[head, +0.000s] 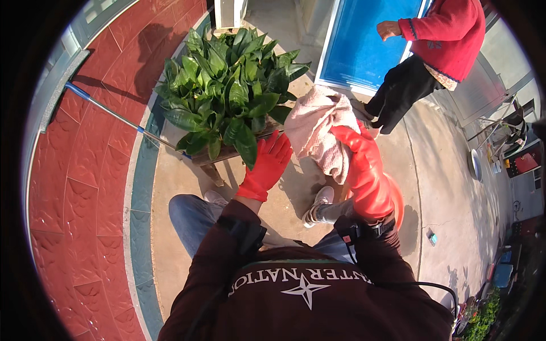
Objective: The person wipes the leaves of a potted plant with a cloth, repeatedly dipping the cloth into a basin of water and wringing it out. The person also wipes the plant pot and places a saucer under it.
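Note:
Both my hands wear red rubber gloves. My right hand [362,166] grips a pale pink, crumpled cloth [318,123], which hangs in front of me. My left hand [268,164] is flat with its fingers extended, beside the lower right leaves of a leafy green plant [230,89]. Whether its fingertips touch the plant or the wooden stand [213,157] beneath is hard to tell. Partly hidden behind my right forearm is a red-orange round container [397,200].
A person [443,47] in a red top stands at the upper right, near a blue door panel [367,38]. A pole with blue grips [115,115] leans between the red tiled wall [85,187] and the plant. A basin [475,165] stands farther right.

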The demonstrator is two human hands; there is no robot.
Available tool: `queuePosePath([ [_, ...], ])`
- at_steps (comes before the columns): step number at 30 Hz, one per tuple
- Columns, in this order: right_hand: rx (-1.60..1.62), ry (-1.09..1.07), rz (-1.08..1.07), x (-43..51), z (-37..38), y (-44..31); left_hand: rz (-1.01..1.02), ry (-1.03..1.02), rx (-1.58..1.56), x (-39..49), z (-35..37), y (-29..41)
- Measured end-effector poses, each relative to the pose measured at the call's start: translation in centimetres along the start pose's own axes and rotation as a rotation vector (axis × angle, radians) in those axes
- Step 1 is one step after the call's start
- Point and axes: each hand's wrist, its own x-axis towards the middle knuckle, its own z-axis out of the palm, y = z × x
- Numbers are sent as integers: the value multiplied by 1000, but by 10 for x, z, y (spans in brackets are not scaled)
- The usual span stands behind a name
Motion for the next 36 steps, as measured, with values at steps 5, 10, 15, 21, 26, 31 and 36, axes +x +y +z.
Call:
queuePosePath([
  [5, 118, -32, 478, -3, 20, 57, 210, 81, 298, 2, -19, 21],
  [10, -382, 42, 165, 40, 51, 90, 508, 234, 1404, -13, -20, 35],
  [15, -909, -259, -144, 82, 65, 98, 285, 175, 369, -4, -21, 40],
  [21, -860, -389, -186, 35, 64, 103, -49, 51, -581, -5, -26, 36],
  [26, -145, -175, 255, 28, 43, 77, 35, -169, -341, -7, -26, 45],
  [31, -745, -202, -138, 53, 72, 83, 207, -23, 21, -5, -27, 45],
  [36, -810, -516, -50, 33, 77, 83, 4, -104, -486, -2, -37, 42],
])
